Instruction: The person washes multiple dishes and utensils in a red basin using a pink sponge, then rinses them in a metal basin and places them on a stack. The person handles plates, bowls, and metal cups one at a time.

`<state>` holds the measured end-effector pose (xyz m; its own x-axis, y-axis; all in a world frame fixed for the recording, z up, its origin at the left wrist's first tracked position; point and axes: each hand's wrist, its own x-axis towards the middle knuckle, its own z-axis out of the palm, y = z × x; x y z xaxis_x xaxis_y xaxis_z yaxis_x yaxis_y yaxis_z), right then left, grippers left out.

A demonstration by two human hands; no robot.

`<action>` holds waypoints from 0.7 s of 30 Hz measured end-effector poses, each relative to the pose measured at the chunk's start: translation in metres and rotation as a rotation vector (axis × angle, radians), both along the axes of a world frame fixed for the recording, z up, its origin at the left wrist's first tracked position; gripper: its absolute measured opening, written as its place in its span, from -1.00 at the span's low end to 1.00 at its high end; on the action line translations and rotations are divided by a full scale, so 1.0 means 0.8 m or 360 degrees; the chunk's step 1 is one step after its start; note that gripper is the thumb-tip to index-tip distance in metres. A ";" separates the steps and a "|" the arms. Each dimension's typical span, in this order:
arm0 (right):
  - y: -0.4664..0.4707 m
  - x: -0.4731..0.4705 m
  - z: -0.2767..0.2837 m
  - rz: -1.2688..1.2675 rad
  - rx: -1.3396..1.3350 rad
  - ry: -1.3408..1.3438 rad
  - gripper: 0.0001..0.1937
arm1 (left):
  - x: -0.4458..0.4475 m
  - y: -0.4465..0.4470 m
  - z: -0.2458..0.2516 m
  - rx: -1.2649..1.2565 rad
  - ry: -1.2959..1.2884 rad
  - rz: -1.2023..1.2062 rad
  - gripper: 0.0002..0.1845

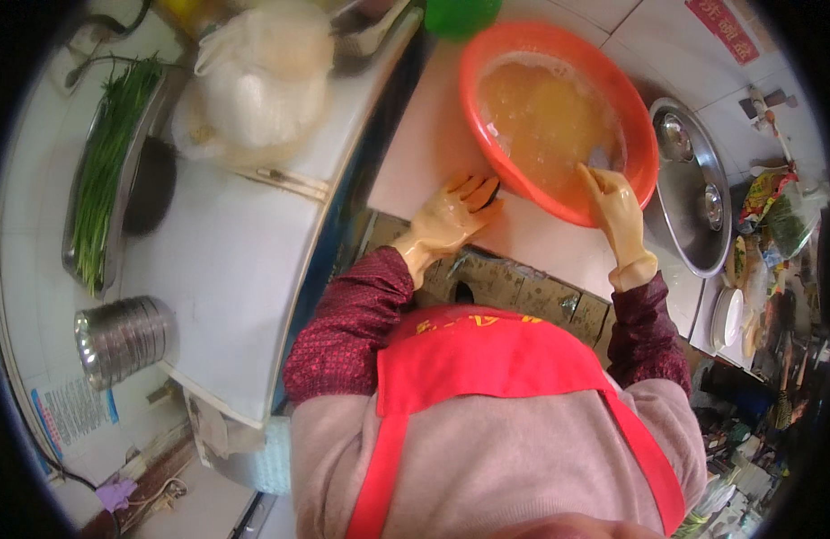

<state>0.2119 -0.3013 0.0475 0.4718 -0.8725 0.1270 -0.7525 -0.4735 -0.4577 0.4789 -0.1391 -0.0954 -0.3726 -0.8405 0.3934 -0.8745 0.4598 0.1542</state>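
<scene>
An orange-red plastic basin (475, 114) holds cloudy yellowish liquid with foam along its edge. My right hand (613, 209), in a cream rubber glove, reaches over the near right side of the basin. Its fingertips pinch something greyish (598, 159) at the liquid's surface, too blurred to name. My left hand (452, 209), gloved the same way and wet, is beside the basin's near left side, above the pale counter (421, 135). Its orange-tipped fingers are a little apart, and a dark mark or thin dark thing shows by them; I cannot tell which.
Right of the basin stands an oval-looking steel basin (691, 222) with shiny metal bowls inside. White plates (727, 318) lie beyond it. On the left worktop (233, 269) are a tray of long green chives (111, 175), stacked steel bowls (125, 340) and a white plastic bag (266, 87).
</scene>
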 end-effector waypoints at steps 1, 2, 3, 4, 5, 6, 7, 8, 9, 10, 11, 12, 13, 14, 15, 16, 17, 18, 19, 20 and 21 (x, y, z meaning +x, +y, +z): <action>0.001 0.001 -0.001 -0.0035 -0.0006 0.0000 -0.49 | 0.016 -0.009 -0.004 -0.0133 0.0080 0.0070 -0.49; 0.002 0.001 0.000 -0.0123 0.0107 0.0083 -0.47 | 0.032 -0.017 -0.009 -0.0143 0.0104 0.0161 -0.49; 0.003 0.001 0.001 -0.0210 0.0216 0.0165 -0.45 | 0.046 -0.027 -0.013 -0.0093 0.0099 0.0249 -0.48; 0.005 0.002 0.001 -0.0238 0.0193 0.0149 -0.48 | 0.063 -0.036 -0.016 -0.0064 0.0225 0.0294 -0.50; 0.007 0.002 0.002 -0.0269 0.0170 0.0134 -0.50 | 0.079 -0.048 -0.018 -0.0039 0.0173 0.0283 -0.50; 0.009 0.004 0.003 -0.0271 0.0112 0.0102 -0.53 | 0.096 -0.066 -0.018 -0.0038 0.0119 0.0254 -0.50; 0.011 0.004 0.004 -0.0297 0.0096 0.0089 -0.53 | 0.110 -0.085 -0.018 -0.0040 0.0063 0.0226 -0.50; 0.013 0.006 0.005 -0.0295 0.0046 0.0052 -0.52 | 0.120 -0.103 -0.019 -0.0078 0.0138 0.0158 -0.50; 0.014 0.007 0.006 -0.0305 0.0023 0.0073 -0.52 | 0.130 -0.123 -0.019 -0.0059 0.0062 0.0178 -0.50; 0.015 0.008 0.008 -0.0329 0.0032 0.0032 -0.53 | 0.139 -0.144 -0.021 -0.0106 0.0014 0.0193 -0.50; 0.015 0.010 0.008 -0.0367 0.0061 0.0046 -0.53 | 0.148 -0.166 -0.023 -0.0158 -0.0033 0.0208 -0.49; 0.015 0.010 0.009 -0.0421 0.0107 0.0119 -0.54 | 0.156 -0.187 -0.027 0.0070 -0.0301 0.0289 -0.50; 0.014 0.011 0.010 -0.0385 0.0106 0.0068 -0.54 | 0.162 -0.211 -0.031 0.0095 -0.0322 0.0412 -0.45; 0.013 0.011 0.011 -0.0364 0.0119 0.0075 -0.55 | 0.167 -0.238 -0.034 0.0119 -0.0344 0.0536 -0.40; 0.011 0.012 0.012 -0.0360 0.0131 0.0089 -0.56 | 0.170 -0.262 -0.038 0.0250 -0.0364 0.0651 -0.34; 0.010 0.011 0.012 -0.0357 0.0153 0.0080 -0.56 | 0.174 -0.288 -0.039 0.0469 -0.0261 0.0795 -0.29; 0.008 0.011 0.013 -0.0371 0.0175 0.0076 -0.56 | 0.175 -0.302 -0.041 0.0369 -0.0072 0.0922 -0.32; 0.008 0.011 0.013 -0.0363 0.0222 0.0059 -0.56 | 0.177 -0.314 -0.041 0.0275 0.0119 0.1045 -0.34; 0.006 0.011 0.013 -0.0378 0.0165 0.0089 -0.54 | 0.180 -0.322 -0.041 0.0319 0.0276 0.1167 -0.33; 0.006 0.010 0.013 -0.0372 0.0139 0.0108 -0.52 | 0.182 -0.325 -0.041 0.0339 0.0608 0.1265 -0.32; 0.006 0.010 0.013 -0.0354 0.0167 0.0122 -0.50 | 0.184 -0.324 -0.041 0.0243 0.0700 0.1307 -0.31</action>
